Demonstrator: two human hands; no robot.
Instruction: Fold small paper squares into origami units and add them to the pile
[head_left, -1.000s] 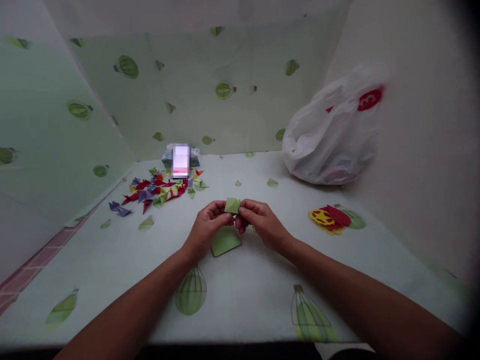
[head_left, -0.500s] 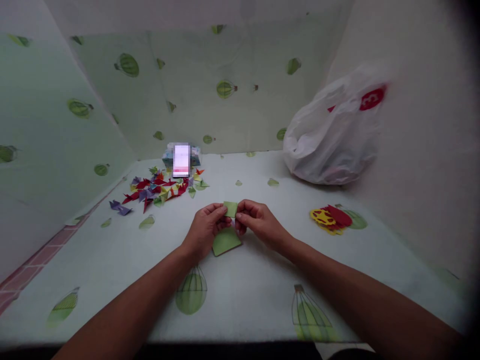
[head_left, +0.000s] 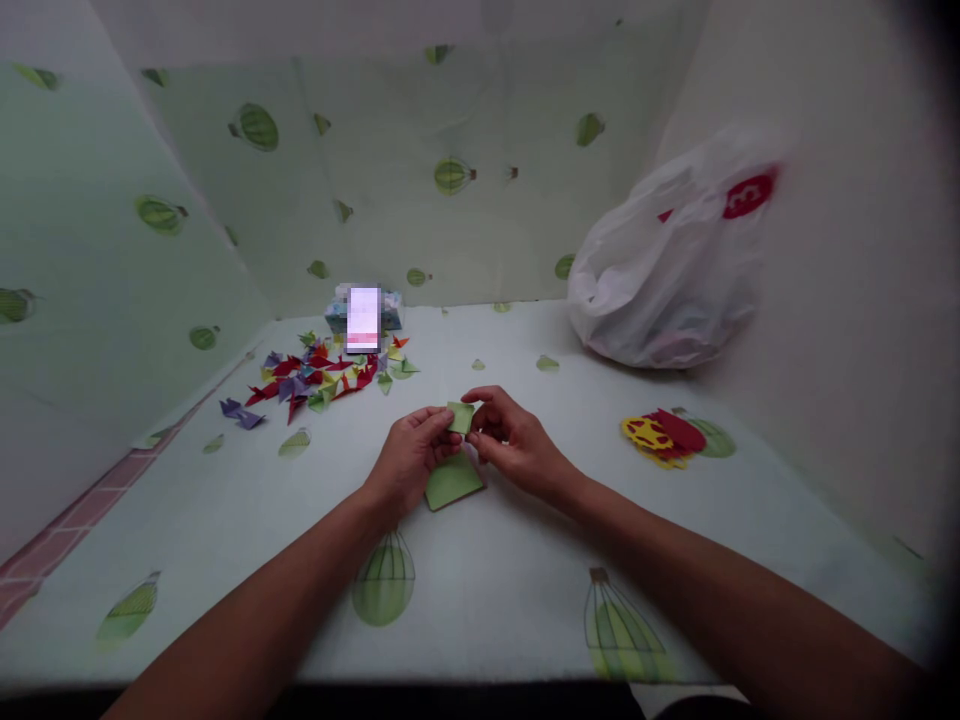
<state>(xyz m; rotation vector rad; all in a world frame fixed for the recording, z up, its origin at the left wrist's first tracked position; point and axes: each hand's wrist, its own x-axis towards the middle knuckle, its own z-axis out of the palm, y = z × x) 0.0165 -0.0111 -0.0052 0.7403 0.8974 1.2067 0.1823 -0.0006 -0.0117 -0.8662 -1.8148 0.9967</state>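
Note:
A small folded square of light green paper [head_left: 460, 417] is pinched between the thumb and fingers of my left hand [head_left: 411, 450]. At the paper's right edge is my right hand [head_left: 517, 435], its index finger lifted away from the thumb. The right thumb tip is by the paper's lower right corner; whether it touches cannot be made out. Below both hands, a stack of green square paper [head_left: 454, 484] lies on the table, its far part hidden by my left fingers.
Many folded paper pieces in several colours [head_left: 315, 380] lie at the far left, before a lit phone [head_left: 363, 318] leaning on a box [head_left: 336, 312]. A white plastic bag [head_left: 667, 270] stands at the back right. Yellow and red cut-out shapes [head_left: 660, 435] lie to the right.
My right index finger and thumb have spread apart at the paper's right edge. My left thumb has shifted up onto the paper's face, and the paper has turned slightly.

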